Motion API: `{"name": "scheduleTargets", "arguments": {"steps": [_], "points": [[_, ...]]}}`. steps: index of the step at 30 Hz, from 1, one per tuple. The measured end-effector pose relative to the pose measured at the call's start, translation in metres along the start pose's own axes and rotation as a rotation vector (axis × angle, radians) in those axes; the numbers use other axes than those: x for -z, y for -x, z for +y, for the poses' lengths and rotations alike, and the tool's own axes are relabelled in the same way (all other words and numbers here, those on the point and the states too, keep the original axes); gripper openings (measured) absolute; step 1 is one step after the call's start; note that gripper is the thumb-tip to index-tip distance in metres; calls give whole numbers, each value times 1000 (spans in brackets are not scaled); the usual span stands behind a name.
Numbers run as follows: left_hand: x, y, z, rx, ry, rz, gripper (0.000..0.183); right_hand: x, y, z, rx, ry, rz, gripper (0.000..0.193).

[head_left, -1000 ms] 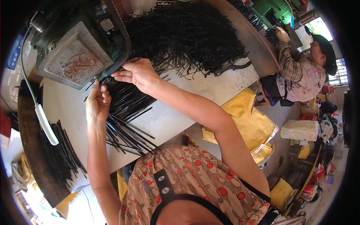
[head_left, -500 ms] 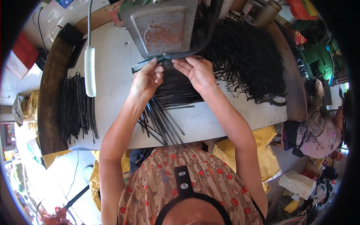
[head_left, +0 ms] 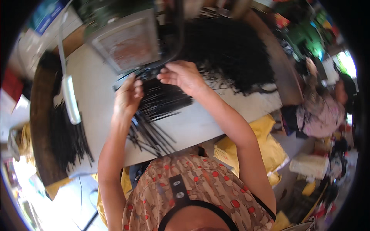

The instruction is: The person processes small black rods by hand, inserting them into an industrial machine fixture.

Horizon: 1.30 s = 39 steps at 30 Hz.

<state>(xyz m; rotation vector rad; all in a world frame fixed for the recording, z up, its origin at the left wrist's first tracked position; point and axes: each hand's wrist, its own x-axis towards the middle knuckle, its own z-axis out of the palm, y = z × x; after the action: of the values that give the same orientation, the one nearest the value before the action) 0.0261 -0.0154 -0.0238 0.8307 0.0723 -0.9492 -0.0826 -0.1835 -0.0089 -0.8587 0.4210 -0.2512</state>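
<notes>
My left hand (head_left: 129, 95) is closed at the lower edge of a machine with a grey metal housing (head_left: 127, 46). Its thumb and fingers pinch something that blur hides. To its right, my right hand (head_left: 182, 78) has its fingers apart, with nothing visible in them, beside the machine's curved dark bar (head_left: 178, 46). Below and between the hands, thin black strips (head_left: 165, 101) lie side by side on the pale tabletop (head_left: 204, 121). A looser bunch of black strips (head_left: 152, 134) fans out by my left forearm toward the near edge.
A large heap of black strips (head_left: 231, 50) covers the right back of the table. Another black bundle (head_left: 69, 138) lies at the left rim, near a hanging tube lamp (head_left: 71, 100). Yellow sacking (head_left: 266, 138) hangs below the table edge. A co-worker (head_left: 320, 115) sits at the right.
The view has tilted, and the scene shifts leftward and blurs. My right hand has drawn back from the machine, and the gap between my hands is wider. My left hand stays at the machine's edge.
</notes>
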Motion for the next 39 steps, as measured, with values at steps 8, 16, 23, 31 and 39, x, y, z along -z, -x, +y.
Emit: {"name": "scheduleTargets", "arguments": {"steps": [8,16,23,31,39], "points": [[-5,5,13,56,-146,-84,15,65,58,-74,365,1062,194,18],[-15,21,13,80,-138,-100,20,82,59,-88,746,2002,395,18],[-30,22,-8,-7,-129,-77,11,88,63,-87,749,2217,178,20],[-4,45,1,-91,-81,-5,13,92,67,-100,596,2224,151,15],[2,54,8,-87,-104,-88,13,109,34,-104,1956,1797,-286,13]]}}
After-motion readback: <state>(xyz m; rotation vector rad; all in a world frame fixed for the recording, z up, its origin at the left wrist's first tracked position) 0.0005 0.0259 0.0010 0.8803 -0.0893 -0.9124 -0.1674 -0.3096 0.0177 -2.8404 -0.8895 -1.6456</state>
